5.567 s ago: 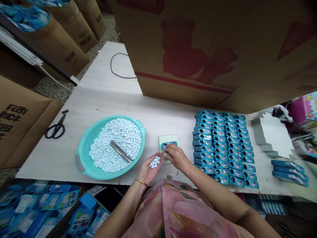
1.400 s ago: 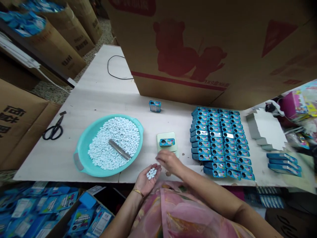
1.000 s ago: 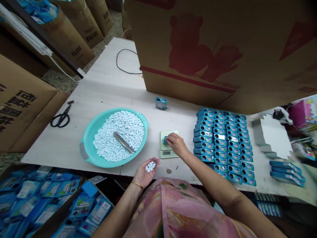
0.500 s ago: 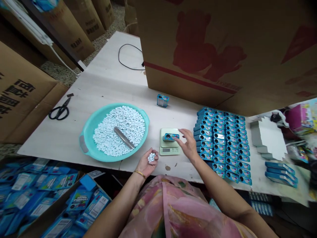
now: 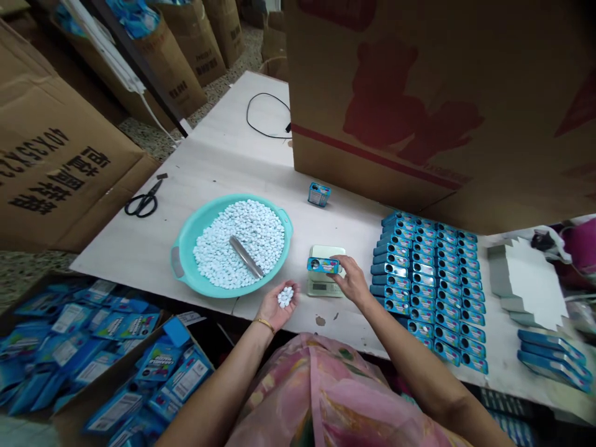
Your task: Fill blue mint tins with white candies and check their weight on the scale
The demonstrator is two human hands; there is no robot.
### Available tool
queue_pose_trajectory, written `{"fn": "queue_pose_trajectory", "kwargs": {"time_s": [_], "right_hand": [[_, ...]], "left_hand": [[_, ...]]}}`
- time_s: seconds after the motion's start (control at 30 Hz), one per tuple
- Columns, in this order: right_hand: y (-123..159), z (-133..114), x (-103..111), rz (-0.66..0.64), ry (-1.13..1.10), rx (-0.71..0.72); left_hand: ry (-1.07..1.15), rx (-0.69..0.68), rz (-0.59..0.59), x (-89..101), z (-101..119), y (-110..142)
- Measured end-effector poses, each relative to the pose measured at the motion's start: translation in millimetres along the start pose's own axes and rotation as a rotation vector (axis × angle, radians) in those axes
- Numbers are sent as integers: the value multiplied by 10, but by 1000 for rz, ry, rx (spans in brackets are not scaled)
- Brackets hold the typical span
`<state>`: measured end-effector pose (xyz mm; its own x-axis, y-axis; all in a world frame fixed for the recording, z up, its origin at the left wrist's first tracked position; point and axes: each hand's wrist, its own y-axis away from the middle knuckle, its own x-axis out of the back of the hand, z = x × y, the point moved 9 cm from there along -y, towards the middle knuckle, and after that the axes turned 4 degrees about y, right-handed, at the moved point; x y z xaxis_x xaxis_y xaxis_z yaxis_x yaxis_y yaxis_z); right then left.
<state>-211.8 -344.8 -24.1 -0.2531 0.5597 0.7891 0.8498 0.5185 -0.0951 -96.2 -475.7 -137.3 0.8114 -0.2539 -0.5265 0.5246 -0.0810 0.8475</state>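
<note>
My left hand (image 5: 274, 310) is cupped palm up around a small heap of white candies (image 5: 285, 297), just below the basin's right side. Between the thumb and fingers of my right hand (image 5: 354, 280), the right end of a small blue candy box (image 5: 322, 266) is gripped. Its top, with a dark round hole at the left, faces up. The box is over a pale green digital scale (image 5: 328, 288); whether it touches the pan I cannot tell. A turquoise basin (image 5: 186, 264) full of white candies (image 5: 223, 261) stands to the left, with a metal rod-like piece (image 5: 246, 256) lying on them.
Rows of blue boxes (image 5: 423, 279) stand at the right, beside a white carton piece (image 5: 531, 285). One blue box (image 5: 319, 195) is behind the scale. Scissors (image 5: 145, 200) lie at the left. A big cardboard box (image 5: 372, 112) borders the back; a carton of blue packs (image 5: 153, 385) sits below left.
My right hand has closed on the blue box's right end and appears to have lifted it slightly toward me. The left hand still cups its candies. The whole view has shifted a little.
</note>
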Motion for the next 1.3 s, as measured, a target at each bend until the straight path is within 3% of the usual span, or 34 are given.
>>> {"fn": "queue_pose_trajectory", "kwargs": {"time_s": [0.1, 0.17, 0.3, 0.47, 0.63, 0.77, 0.93, 1.07, 1.17, 1.3], "right_hand": [[22, -506, 70, -119, 275, 205], [41, -670, 28, -190, 428, 279], [37, -685, -22, -235, 571, 276], [69, -741, 27, -220, 581, 286], [50, -518, 48, -190, 510, 156], [23, -130, 74, -56, 145, -3], [-8, 522, -205, 32, -373, -249], [5, 838, -357, 76, -469, -341], [67, 753, -232, 71, -381, -281], [192, 129, 253, 128, -92, -32]], "left_hand": [[49, -13, -68, -187, -28, -91], [51, -33, -95, -296, -31, -150], [39, -45, -106, -418, -47, -242], [35, -12, -122, -466, -84, -285], [53, -17, -122, -472, -66, -293], [66, -23, -116, -439, -3, -268], [56, -41, -48, -240, 137, -162], [48, -56, 3, -50, 203, -46], [31, -58, 12, 43, 213, 67], [-18, -11, -4, 141, 200, 221]]}}
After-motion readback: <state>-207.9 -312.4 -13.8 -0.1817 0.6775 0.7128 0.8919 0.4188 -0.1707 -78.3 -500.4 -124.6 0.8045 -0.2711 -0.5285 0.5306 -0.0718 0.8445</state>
